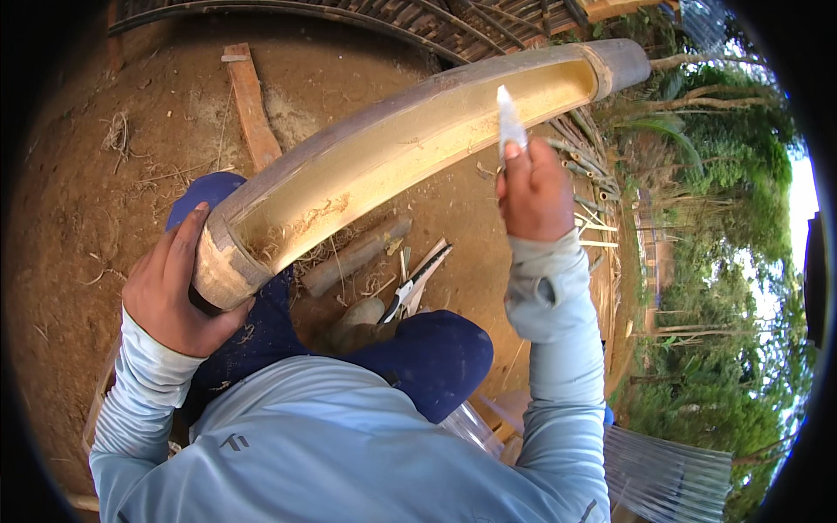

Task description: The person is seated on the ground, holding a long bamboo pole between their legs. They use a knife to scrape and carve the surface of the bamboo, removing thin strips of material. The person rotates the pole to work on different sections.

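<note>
A thick bamboo tube (375, 144) with a long opening cut along one side slants from my lap up to the far right. Pale yellow walls show inside it, and curly shavings (327, 209) lie near its lower end. My left hand (179, 292) wraps round that closed lower end, thumb and fingers on opposite sides. In my right hand (536, 192) is a knife (508, 118), its pale blade pointing up and away from me. The blade overlaps the tube's right edge in view; I cannot tell whether it touches. The handle is mostly hidden in my fist.
Brown earth carries a wooden plank (251, 105), a short log (357, 255) and a saw with a black-and-white handle (401, 301) near my knees. Bamboo poles (584, 166) lie at the right. A slatted bamboo structure (366, 22) stands ahead; clear corrugated sheeting (667, 471) is at the lower right.
</note>
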{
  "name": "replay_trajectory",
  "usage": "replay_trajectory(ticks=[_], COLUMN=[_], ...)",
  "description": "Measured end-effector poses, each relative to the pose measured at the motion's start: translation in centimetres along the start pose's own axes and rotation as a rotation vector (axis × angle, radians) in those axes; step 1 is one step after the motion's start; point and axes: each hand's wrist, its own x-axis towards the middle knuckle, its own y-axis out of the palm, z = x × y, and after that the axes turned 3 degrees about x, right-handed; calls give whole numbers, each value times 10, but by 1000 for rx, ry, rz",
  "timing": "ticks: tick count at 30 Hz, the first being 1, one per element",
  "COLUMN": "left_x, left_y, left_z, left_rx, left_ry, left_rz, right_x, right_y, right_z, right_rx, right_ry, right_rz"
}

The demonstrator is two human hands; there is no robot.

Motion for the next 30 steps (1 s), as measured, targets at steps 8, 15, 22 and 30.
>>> replay_trajectory(ticks=[8, 15, 22, 30], left_x=[0, 0, 3, 4], left_y=[2, 2, 1, -1], left_z=[1, 3, 3, 3], left_rx=[-8, -21, -57, -79], left_ry=[-11, -14, 5, 7], left_rz=[1, 0, 10, 19], right_x=[-14, -40, -53, -48], right_y=[18, 40, 56, 53], right_z=[2, 14, 24, 33], right_rx=[-13, -61, -59, 56], right_ry=[-74, -232, -177, -107], right_rz=[11, 92, -14, 52])
